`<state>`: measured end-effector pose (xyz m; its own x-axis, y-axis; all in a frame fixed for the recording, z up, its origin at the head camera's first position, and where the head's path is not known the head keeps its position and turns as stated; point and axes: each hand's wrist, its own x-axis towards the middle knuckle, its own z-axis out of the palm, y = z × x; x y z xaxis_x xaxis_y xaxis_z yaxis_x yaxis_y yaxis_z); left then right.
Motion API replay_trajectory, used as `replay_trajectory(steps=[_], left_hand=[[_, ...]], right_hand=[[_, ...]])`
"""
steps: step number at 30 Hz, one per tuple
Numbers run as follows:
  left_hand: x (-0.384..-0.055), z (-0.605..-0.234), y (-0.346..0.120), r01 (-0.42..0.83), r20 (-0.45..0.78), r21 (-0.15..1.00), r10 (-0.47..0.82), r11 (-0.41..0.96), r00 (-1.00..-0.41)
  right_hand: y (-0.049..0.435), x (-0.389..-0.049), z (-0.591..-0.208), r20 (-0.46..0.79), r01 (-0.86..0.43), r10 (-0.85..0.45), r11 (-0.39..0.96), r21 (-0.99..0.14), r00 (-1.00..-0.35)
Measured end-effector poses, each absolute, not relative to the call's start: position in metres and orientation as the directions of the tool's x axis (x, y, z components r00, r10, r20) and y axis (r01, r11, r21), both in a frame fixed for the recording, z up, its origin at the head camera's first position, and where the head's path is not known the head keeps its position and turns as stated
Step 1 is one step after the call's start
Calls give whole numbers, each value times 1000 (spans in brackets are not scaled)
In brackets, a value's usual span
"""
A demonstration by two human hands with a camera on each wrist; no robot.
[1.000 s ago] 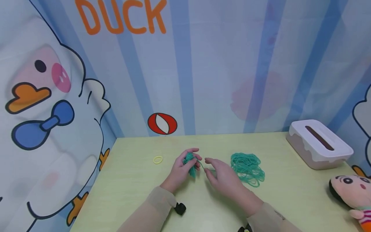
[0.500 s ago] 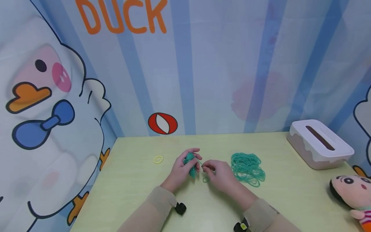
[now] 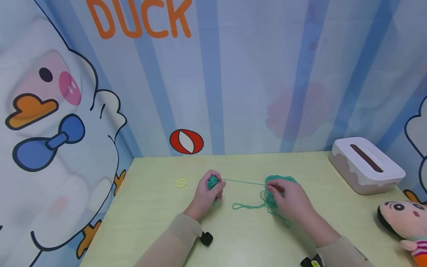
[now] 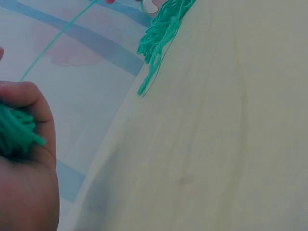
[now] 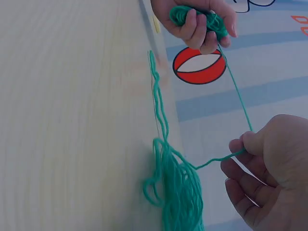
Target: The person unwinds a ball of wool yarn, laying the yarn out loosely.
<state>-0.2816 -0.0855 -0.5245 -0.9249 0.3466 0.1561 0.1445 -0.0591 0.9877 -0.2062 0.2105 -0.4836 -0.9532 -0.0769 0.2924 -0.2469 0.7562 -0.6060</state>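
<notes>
My left hand grips a small wound bundle of green yarn, its fingers curled round it. In the right wrist view the bundle shows between those fingers. My right hand pinches a single yarn strand between thumb and forefinger. That strand runs straight and taut between the two hands. Under and behind the right hand lies a loose heap of green yarn, partly hidden by it in the head view. A yarn loop trails from the heap to the left on the table.
A yellow ring lies on the table left of the left hand. At the back right stands a white-lidded box with a slot. A doll is at the right edge. A printed curtain hangs behind.
My right hand has moved right, from close by the left hand to over the heap, drawing the strand taut. The left fingers have curled tighter round the bundle. A loop now trails left from the heap.
</notes>
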Motion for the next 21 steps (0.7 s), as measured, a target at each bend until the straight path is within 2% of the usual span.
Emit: replay_trajectory(steps=[4,8,15,21], left_hand=[[-284,-528,-85,164,167,986,305,-36,-938],[-287,-532,-85,176,171,984,208,6,-963],[-290,-532,-86,187,183,981,74,52,-980],[-291,-531,-85,174,171,982,42,77,-984]], right_hand=[[234,-198,-480,292,-218,-52,792,-570,-955],[254,-194,-476,275,-190,-40,818,-542,-961],[282,-196,-473,171,-94,-14,880,-466,-985],[296,-198,-477,129,-30,20,925,-379,-991]])
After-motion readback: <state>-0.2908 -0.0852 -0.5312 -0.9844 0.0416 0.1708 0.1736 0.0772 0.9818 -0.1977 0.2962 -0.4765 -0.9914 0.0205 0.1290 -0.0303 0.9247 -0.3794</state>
